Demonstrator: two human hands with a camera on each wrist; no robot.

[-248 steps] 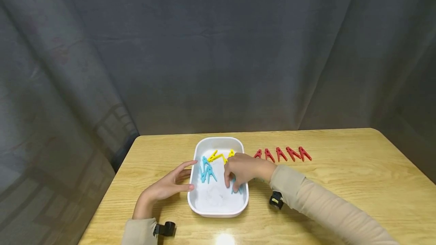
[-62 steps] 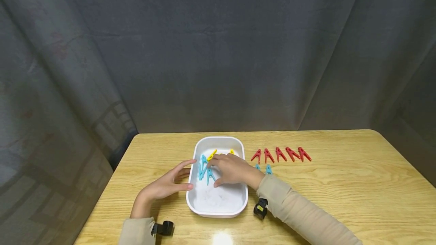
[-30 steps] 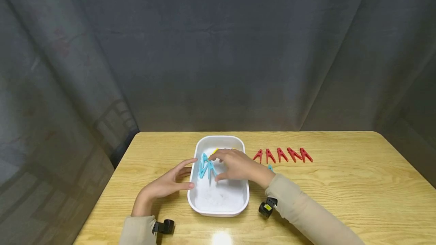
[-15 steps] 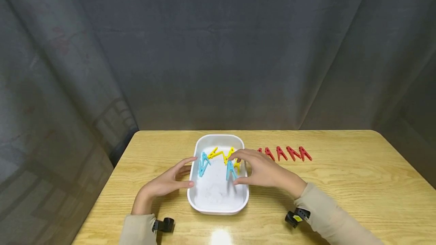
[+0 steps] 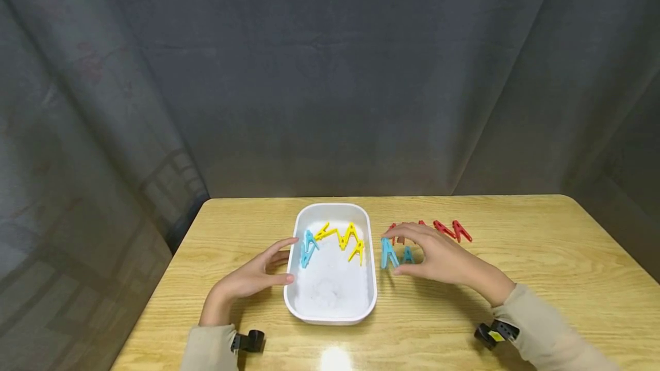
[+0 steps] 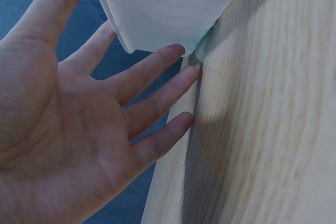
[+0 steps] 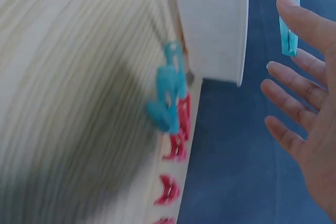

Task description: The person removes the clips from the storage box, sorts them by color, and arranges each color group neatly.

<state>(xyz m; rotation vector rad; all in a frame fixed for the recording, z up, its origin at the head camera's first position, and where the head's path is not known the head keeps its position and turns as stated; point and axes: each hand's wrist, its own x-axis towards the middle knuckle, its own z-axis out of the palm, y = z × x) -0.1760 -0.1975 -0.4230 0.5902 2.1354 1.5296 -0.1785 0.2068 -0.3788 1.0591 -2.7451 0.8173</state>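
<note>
My right hand (image 5: 438, 257) pinches a light blue clothespin (image 7: 286, 34) between thumb and index finger, raised over the table just right of the white tray (image 5: 330, 320). Beneath it, other blue clothespins (image 5: 408, 255) lie on the table; they look blurred in the right wrist view, and one is partly covered in the head view. Fingers spread, my left hand (image 5: 252, 279) rests its fingertips and thumb against the tray's left side. Inside the tray are blue clothespins (image 5: 308, 249) by the left wall and several yellow clothespins (image 5: 342, 239) toward the back and right.
A row of red clothespins (image 5: 462, 231) lies along the far right part of the wooden table (image 5: 536, 262), partly hidden behind my right hand. A grey curtain (image 5: 330, 85) hangs behind the table's far edge.
My right hand has picked a blue clothespin out of the group at the tray's left and carried it rightward over the tray's right wall. My left hand has stayed in place.
</note>
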